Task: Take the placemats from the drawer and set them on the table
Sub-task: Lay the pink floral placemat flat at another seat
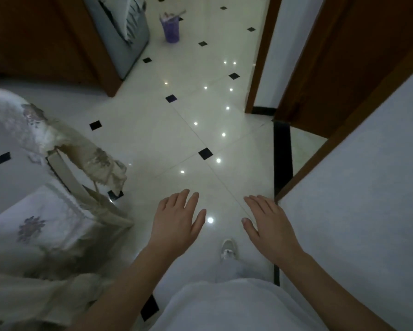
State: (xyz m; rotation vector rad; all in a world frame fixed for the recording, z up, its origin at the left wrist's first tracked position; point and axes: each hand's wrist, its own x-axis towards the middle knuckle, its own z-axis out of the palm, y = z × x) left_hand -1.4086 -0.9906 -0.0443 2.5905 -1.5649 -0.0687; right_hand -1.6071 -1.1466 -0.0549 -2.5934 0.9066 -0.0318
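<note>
White shirt (236,306) fills the bottom edge, and both bare forearms reach out from it; left hand (177,218) is flat, palm down, fingers straight and slightly spread, holding nothing; right hand (267,225) matches it, palm down, fingers straight, thumb out to the side, nothing in it either; the two hands are apart, side by side over the floor (177,139). Between and below them, one pale shoe (228,248) is planted on the glossy white tiles with small black diamonds; light spots glint all over the tiles. On the left, a chair (64,163) under a floral cloth cover stands near the left hand but not touching it. On the right, a pale wall (367,187) runs close by the right hand; a brown door (344,68) stands beyond it. Far ahead, a purple bin (169,28) sits on the floor. Placemats: where they lie I cannot tell from this view.
</note>
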